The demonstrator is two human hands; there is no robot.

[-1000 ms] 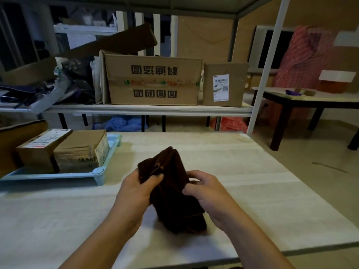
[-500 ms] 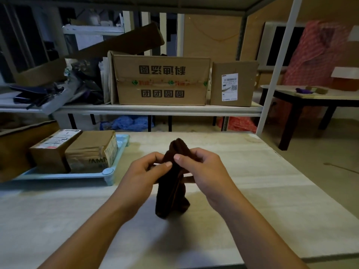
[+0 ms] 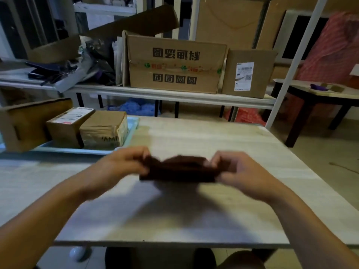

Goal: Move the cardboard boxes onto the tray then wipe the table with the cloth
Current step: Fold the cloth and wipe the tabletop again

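A dark brown cloth (image 3: 179,168) is stretched flat between my two hands just above the middle of the pale wooden table (image 3: 194,214). My left hand (image 3: 124,164) pinches its left end and my right hand (image 3: 236,171) pinches its right end. Both hands are blurred by motion. Two small cardboard boxes, one with a white label (image 3: 67,126) and one taped (image 3: 105,129), stand side by side on the light blue tray (image 3: 127,139) at the table's back left.
A larger brown box (image 3: 29,121) stands at the far left beside the tray. Behind the table a metal shelf (image 3: 174,95) carries big cartons and clutter. A white post (image 3: 291,61) rises at the back right corner. A dark side table (image 3: 314,98) stands to the right.
My hands have moved apart and pulled the bunched, hanging cloth out into a flat horizontal strip, lowered close to the table. The view has tilted down slightly.
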